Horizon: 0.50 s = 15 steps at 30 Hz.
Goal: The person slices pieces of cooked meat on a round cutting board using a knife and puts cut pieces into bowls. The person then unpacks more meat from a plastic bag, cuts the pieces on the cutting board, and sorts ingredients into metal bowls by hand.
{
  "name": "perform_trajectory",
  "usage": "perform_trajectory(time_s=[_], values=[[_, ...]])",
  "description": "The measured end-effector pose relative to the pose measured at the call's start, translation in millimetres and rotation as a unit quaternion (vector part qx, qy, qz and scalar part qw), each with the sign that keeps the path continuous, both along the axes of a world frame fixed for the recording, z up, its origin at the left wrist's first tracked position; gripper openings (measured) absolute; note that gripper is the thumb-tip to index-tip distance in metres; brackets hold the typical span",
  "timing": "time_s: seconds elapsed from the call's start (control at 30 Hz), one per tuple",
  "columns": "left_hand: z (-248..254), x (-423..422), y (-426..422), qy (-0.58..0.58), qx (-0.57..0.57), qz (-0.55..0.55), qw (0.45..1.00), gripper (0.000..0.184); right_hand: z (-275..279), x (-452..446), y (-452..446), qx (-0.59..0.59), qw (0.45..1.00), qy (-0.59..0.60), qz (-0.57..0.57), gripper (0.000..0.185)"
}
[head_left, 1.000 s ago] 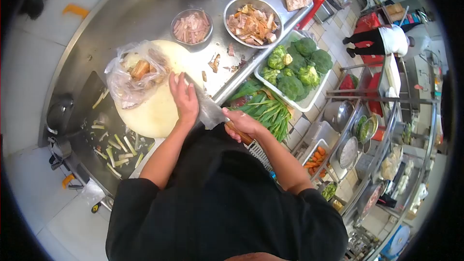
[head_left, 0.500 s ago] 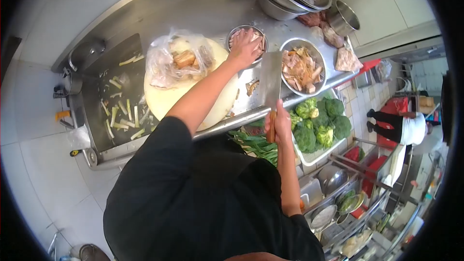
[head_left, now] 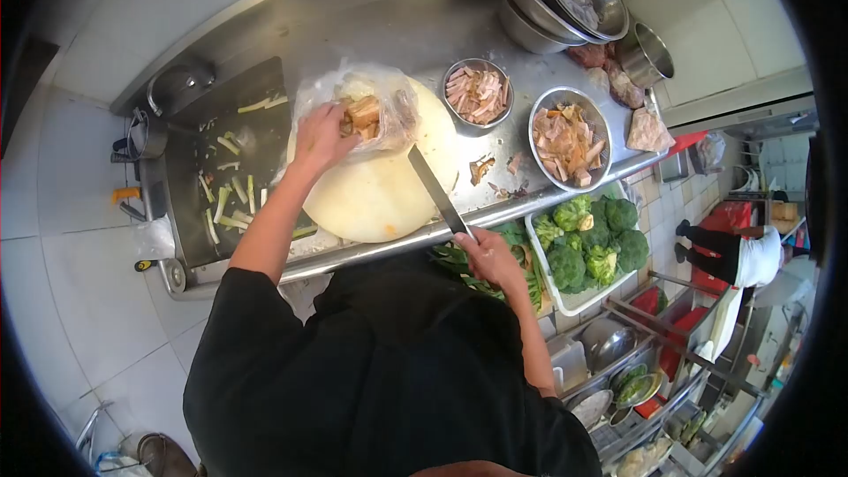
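My left hand (head_left: 323,134) is at the open plastic bag (head_left: 393,102), its fingers bent against a browned piece of meat (head_left: 363,117). The bag lies on the round, pale cutting board (head_left: 371,199). In my right hand (head_left: 491,258) is the handle of a cleaver (head_left: 436,191), its blade seen nearly edge-on, pointing over the board's right part. Right of the board stands a small steel bowl (head_left: 478,94) of sliced meat. A larger perforated bowl (head_left: 571,140) beyond it holds browned meat pieces.
A white tray of broccoli (head_left: 583,300) is at the counter's front edge, beside leafy greens (head_left: 464,269). Stacked steel bowls (head_left: 530,28) stand at the back right. Cut scallion pieces (head_left: 238,190) lie in the sink on the left. Another person (head_left: 755,261) stands far right.
My left hand has moved left from the small bowl to the meat in the bag. The cleaver has swung from beside the perforated bowl to over the board, its blade turned edge-on.
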<state>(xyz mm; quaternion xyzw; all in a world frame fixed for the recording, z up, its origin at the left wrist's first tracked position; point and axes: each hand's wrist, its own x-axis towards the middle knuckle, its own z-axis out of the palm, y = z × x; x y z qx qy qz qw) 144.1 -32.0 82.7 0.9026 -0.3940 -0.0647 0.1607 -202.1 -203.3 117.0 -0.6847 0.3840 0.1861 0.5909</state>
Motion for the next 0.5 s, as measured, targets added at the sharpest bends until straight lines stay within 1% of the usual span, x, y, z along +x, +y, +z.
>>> perform_trajectory(time_s=[0.07,0.17,0.27,0.3,0.37,0.47,0.5], values=[[-21.8,13.1,-14.2,-0.035,-0.07,-0.062,0.995,0.048,-4.9,2.1,3.2,0.0,1.0,0.006,-0.02,0.045],[-28.4,32.7,-36.8,-0.018,0.019,-0.115,0.993,0.045,-1.9,3.2,11.1,-0.016,0.999,0.017,-0.028,0.044],[7.6,38.1,-51.4,0.084,0.086,-0.04,0.992,0.038,-0.4,4.3,17.3,-0.031,0.999,0.018,-0.036,0.043],[3.8,43.4,-48.9,0.143,0.037,-0.031,0.989,0.037,-0.9,4.3,20.7,-0.033,0.998,0.016,-0.041,0.043],[-7.4,58.1,-34.4,0.258,-0.057,-0.015,0.964,0.035,-0.3,5.0,28.4,-0.038,0.998,0.014,-0.057,0.044],[-7.0,60.1,-18.3,0.379,-0.164,0.035,0.91,0.039,-2.9,2.8,37.3,-0.038,0.997,0.015,-0.071,0.046],[-0.9,57.6,-15.2,0.377,-0.168,0.035,0.91,0.037,-3.7,2.7,39.0,-0.037,0.996,0.015,-0.074,0.046]])
